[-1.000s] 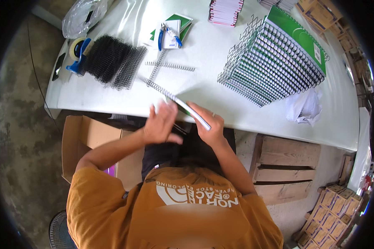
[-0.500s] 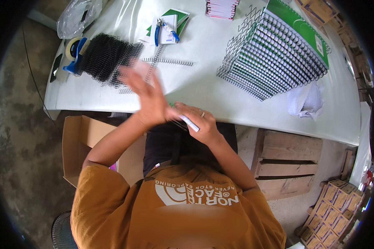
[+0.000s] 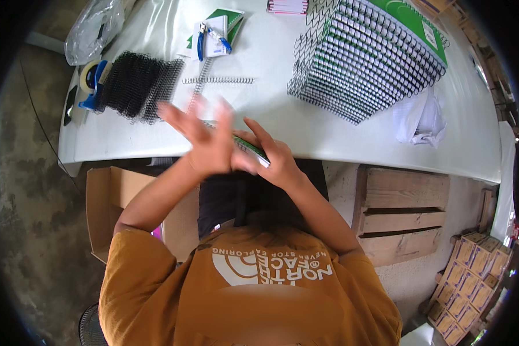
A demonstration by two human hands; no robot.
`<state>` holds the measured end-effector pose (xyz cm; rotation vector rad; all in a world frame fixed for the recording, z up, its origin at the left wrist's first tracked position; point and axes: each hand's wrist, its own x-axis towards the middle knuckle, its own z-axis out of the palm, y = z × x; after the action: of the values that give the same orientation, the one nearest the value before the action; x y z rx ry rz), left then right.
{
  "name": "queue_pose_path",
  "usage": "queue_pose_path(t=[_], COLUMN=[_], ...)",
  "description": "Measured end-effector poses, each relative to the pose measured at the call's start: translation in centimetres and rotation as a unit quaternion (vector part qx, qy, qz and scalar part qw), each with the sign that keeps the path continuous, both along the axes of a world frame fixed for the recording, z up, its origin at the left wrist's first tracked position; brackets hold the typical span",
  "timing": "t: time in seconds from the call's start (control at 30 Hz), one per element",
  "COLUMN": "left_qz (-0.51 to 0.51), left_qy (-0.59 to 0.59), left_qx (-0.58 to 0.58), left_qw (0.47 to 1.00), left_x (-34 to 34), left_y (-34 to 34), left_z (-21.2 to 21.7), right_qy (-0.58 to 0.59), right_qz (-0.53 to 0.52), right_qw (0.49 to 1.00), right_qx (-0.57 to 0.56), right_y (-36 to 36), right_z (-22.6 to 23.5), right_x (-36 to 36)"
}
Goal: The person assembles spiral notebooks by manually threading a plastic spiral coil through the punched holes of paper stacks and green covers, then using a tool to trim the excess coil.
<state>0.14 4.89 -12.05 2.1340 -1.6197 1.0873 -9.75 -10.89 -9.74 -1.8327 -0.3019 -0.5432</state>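
Note:
In my right hand (image 3: 278,158) is a thin notebook with a green cover (image 3: 249,149), seen nearly edge-on above my lap at the table's front edge. The right index finger stands raised off it. My left hand (image 3: 205,144) is open, its fingers spread and smeared by motion, with the heel of the palm against or beside the notebook's left end; the exact contact is hidden. Beyond the left hand lie a loose wire coil (image 3: 222,81) and a second coil (image 3: 199,83) running away from me. A dark heap of spiral coils (image 3: 138,86) is left of them.
Blue-handled pliers (image 3: 200,46) rest on green-and-white notebooks (image 3: 234,23). A tall stack of spiral notebooks (image 3: 369,63) stands right, beside a crumpled white bag (image 3: 421,121). At left are a blue tape dispenser (image 3: 98,86) and plastic bag (image 3: 95,32). An open cardboard box (image 3: 100,207) sits below.
The notebook has tipped so that its green cover shows more. My right index finger has lifted. The left hand stays spread and blurred, while the whole view has shifted slightly.

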Motion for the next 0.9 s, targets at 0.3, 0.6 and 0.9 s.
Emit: queue_pose_path(t=[0.3,0.6,0.9], left_qz=[0.051,-0.025,-0.05], left_qy=[0.018,0.11,0.005], left_qx=[-0.097,-0.073,-0.15], left_qw=[0.994,0.991,0.987], left_x=[0.1,-1.8,1.5], left_y=[-4.1,-1.4,-4.7], left_z=[5.7,1.4,8.0], right_qy=[0.041,0.111,0.042], right_qz=[-0.036,-0.053,-0.004], right_qw=[0.997,0.988,0.998], right_qx=[0.051,0.095,0.055], right_y=[0.5,0.0,-0.1], right_z=[-0.1,-1.4,-0.9], right_x=[-0.2,-0.1,1.2])
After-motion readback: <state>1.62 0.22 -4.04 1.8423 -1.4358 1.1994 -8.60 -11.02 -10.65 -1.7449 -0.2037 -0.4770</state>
